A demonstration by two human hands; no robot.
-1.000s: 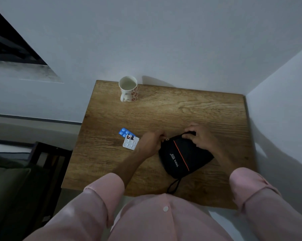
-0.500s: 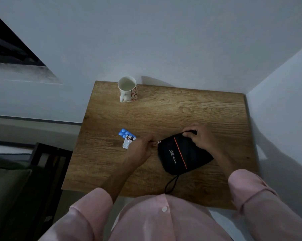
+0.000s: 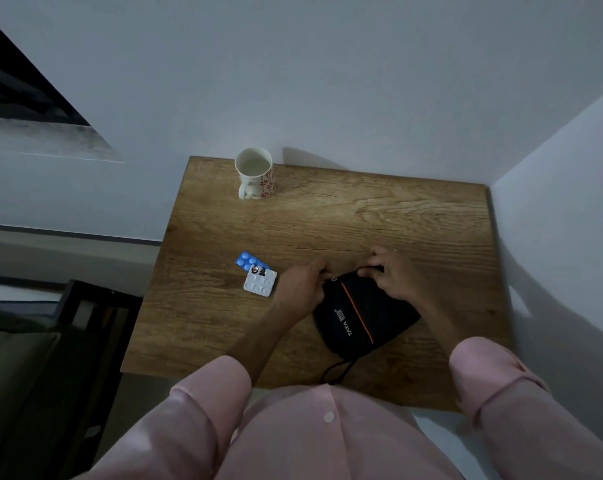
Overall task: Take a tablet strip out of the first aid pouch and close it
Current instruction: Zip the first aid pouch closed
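Two tablet strips (image 3: 258, 277) lie left of the pouch (image 3: 360, 315), whose top both hands, left hand (image 3: 302, 284) and right hand (image 3: 392, 273), pinch, apparently finishing the closing.

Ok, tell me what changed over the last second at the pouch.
The left hand slid left along the black zippered pouch, then came back right to its top edge, grip pinched at the zipper end. The right hand kept holding the top. Blue tablet strip, white tablet strip and floral mug stayed put.

A dim home room corner: small wooden table (image 3: 328, 223) against plain white walls, flowered mug (image 3: 255, 173) at upper centre.
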